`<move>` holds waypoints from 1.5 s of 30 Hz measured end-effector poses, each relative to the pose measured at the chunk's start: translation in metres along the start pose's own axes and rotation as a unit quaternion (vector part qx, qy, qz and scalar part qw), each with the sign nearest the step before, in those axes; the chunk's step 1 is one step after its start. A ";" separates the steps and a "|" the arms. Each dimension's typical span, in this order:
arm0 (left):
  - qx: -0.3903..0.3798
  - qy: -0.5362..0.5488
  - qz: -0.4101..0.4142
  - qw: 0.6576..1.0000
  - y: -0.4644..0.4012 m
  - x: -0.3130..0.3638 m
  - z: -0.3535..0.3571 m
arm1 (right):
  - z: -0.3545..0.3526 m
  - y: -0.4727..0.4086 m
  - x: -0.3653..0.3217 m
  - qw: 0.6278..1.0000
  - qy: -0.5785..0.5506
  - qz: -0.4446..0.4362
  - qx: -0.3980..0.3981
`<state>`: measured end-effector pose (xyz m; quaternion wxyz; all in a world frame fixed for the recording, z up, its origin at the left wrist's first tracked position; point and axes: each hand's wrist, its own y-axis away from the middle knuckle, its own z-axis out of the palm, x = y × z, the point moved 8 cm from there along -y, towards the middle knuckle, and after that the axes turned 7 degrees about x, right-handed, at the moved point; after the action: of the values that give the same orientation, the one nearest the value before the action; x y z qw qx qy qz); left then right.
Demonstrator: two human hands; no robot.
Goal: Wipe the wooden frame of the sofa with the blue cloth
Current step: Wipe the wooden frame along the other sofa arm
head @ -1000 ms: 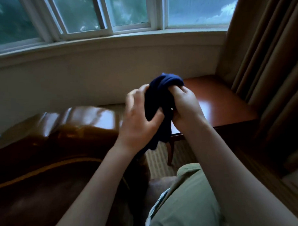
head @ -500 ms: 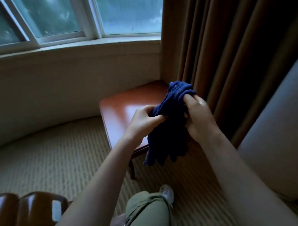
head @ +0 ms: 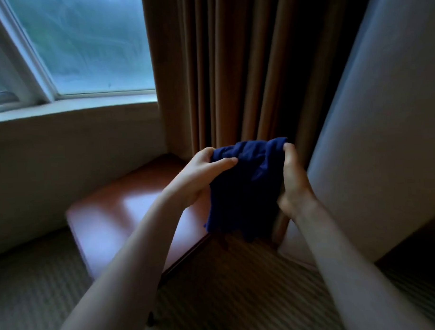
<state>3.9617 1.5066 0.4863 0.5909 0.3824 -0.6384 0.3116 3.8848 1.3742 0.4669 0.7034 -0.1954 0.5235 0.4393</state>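
Hands, left hand (head: 199,175) and right hand (head: 294,179), grip blue cloth (head: 246,186) (bunched).

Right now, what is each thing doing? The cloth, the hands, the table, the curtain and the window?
blue cloth: bunched up, held in the air, lower part hanging loose.
left hand: grips the cloth's upper left edge.
right hand: grips the cloth's upper right edge.
wooden table: upright on the carpet, top bare and shiny.
curtain: hanging in folds beside the window.
window: shut.
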 end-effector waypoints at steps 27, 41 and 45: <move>-0.414 -0.156 0.171 0.880 -0.060 0.055 0.333 | -0.274 0.083 -0.101 0.914 0.039 -0.073 0.398; -0.530 -0.088 0.065 0.841 0.127 0.055 0.541 | -0.457 0.362 -0.111 0.732 0.070 -0.088 0.672; -0.554 -0.047 0.053 0.830 0.178 0.072 0.588 | -0.493 0.396 -0.107 0.764 0.127 -0.035 0.632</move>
<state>3.5048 1.0902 0.5039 0.6553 -0.0287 -0.7504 -0.0819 3.2735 1.1809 0.4527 0.6093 0.2210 0.7602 -0.0444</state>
